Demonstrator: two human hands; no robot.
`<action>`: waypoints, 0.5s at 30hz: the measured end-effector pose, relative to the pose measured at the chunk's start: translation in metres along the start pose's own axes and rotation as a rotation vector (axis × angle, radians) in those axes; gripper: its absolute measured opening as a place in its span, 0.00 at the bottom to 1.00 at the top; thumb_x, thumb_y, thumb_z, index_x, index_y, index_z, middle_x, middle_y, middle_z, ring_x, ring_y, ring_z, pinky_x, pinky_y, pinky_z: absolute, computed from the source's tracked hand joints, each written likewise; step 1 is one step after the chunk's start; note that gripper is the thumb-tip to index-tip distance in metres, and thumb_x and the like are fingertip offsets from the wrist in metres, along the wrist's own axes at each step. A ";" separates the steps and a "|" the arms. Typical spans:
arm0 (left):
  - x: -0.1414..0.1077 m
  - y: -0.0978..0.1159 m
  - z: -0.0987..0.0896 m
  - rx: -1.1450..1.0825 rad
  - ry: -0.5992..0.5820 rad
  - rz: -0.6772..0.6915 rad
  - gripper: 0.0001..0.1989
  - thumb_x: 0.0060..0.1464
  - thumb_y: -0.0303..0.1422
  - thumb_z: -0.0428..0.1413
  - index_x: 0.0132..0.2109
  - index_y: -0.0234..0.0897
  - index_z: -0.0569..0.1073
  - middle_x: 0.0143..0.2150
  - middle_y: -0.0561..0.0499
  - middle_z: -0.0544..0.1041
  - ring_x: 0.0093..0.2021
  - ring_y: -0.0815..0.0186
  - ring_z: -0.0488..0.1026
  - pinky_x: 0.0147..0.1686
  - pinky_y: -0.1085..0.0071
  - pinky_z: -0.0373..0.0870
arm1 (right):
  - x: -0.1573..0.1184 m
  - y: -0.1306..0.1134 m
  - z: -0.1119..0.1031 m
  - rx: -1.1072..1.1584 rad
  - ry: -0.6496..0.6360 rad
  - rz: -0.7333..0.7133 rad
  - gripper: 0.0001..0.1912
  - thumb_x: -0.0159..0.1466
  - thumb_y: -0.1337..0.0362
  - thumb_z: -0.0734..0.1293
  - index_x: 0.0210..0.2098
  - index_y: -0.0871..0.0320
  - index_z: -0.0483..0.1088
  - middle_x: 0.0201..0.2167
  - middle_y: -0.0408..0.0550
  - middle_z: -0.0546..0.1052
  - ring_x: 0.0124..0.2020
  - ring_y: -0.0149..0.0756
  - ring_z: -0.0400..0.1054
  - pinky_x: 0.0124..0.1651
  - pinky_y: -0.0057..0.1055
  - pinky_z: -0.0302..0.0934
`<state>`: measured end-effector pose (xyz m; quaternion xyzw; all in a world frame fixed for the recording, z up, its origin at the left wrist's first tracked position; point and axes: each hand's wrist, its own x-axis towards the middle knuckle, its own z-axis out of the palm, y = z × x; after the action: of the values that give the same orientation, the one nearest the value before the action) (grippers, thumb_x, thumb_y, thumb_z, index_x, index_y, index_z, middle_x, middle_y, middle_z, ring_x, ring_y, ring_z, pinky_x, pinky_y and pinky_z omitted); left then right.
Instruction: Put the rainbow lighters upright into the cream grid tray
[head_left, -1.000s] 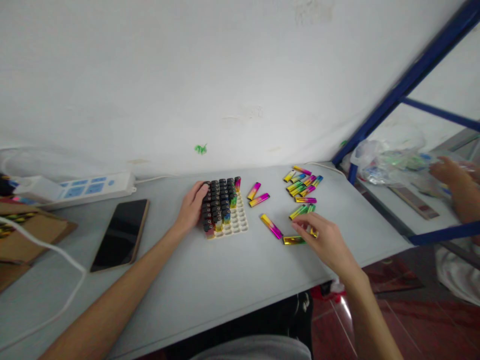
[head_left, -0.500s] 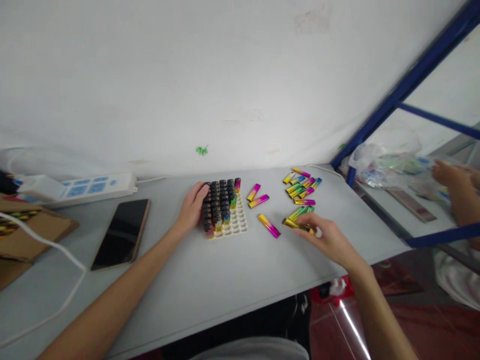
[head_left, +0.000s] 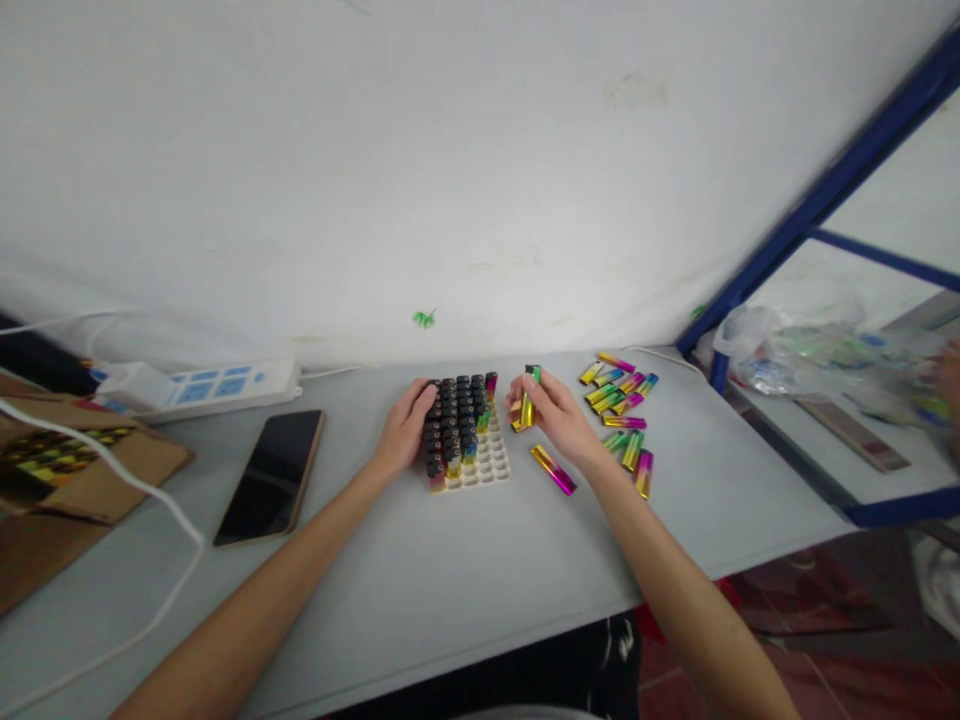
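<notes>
A white tray with rows of holes (head_left: 491,462) stands on the grey table. Black-topped lighters (head_left: 455,420) fill its left part, and bare holes show on its right. My left hand (head_left: 401,432) is curled round the tray's left side, thumb against the lighters at the back. Just right of the tray, my right hand (head_left: 555,412) grips a shiny green-and-gold lighter case (head_left: 528,398), tilted nearly upright. Another case partly shows behind those fingers; whether it is held too I cannot tell. A yellow-and-magenta case (head_left: 553,470) lies below this hand.
Several metallic cases (head_left: 619,392) lie scattered to the right. On the left are a phone (head_left: 271,475), a white power strip (head_left: 232,385), a cardboard box (head_left: 142,465) and a white cable (head_left: 150,488). A blue metal frame (head_left: 765,260) stands at the right, with another person's hand beyond.
My right hand has moved left from the loose cases to beside the tray, carrying a shiny case and turning it more upright. My left hand stays at the tray. The view has shifted slightly.
</notes>
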<state>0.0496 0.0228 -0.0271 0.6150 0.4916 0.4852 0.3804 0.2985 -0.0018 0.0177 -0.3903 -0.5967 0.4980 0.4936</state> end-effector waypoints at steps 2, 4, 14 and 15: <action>0.000 0.000 0.000 0.008 -0.003 0.001 0.19 0.66 0.50 0.50 0.46 0.40 0.76 0.43 0.51 0.78 0.45 0.58 0.73 0.48 0.66 0.68 | -0.002 0.004 0.010 0.042 -0.047 0.025 0.25 0.69 0.37 0.62 0.38 0.53 0.64 0.32 0.42 0.73 0.29 0.33 0.68 0.34 0.31 0.67; -0.001 0.001 0.000 0.017 -0.005 0.004 0.19 0.66 0.50 0.50 0.46 0.40 0.76 0.43 0.51 0.79 0.46 0.58 0.73 0.48 0.66 0.68 | -0.005 0.007 0.018 0.082 -0.057 0.044 0.24 0.69 0.36 0.63 0.40 0.52 0.63 0.29 0.39 0.70 0.26 0.32 0.65 0.32 0.31 0.65; 0.000 0.001 0.001 0.006 0.000 -0.014 0.19 0.66 0.50 0.51 0.45 0.40 0.75 0.42 0.51 0.78 0.46 0.59 0.72 0.48 0.67 0.68 | -0.020 0.030 0.033 -0.194 0.264 0.077 0.31 0.67 0.37 0.62 0.21 0.53 0.55 0.18 0.37 0.54 0.22 0.29 0.48 0.26 0.30 0.43; 0.000 0.001 0.001 0.000 -0.002 -0.016 0.19 0.65 0.50 0.51 0.45 0.40 0.75 0.42 0.51 0.77 0.45 0.59 0.72 0.48 0.67 0.68 | -0.021 0.032 0.033 -0.223 0.300 0.079 0.30 0.66 0.38 0.63 0.21 0.53 0.54 0.18 0.37 0.54 0.22 0.29 0.47 0.26 0.30 0.42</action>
<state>0.0507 0.0224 -0.0261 0.6116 0.4960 0.4816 0.3847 0.2700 -0.0220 -0.0186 -0.5357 -0.5521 0.3838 0.5108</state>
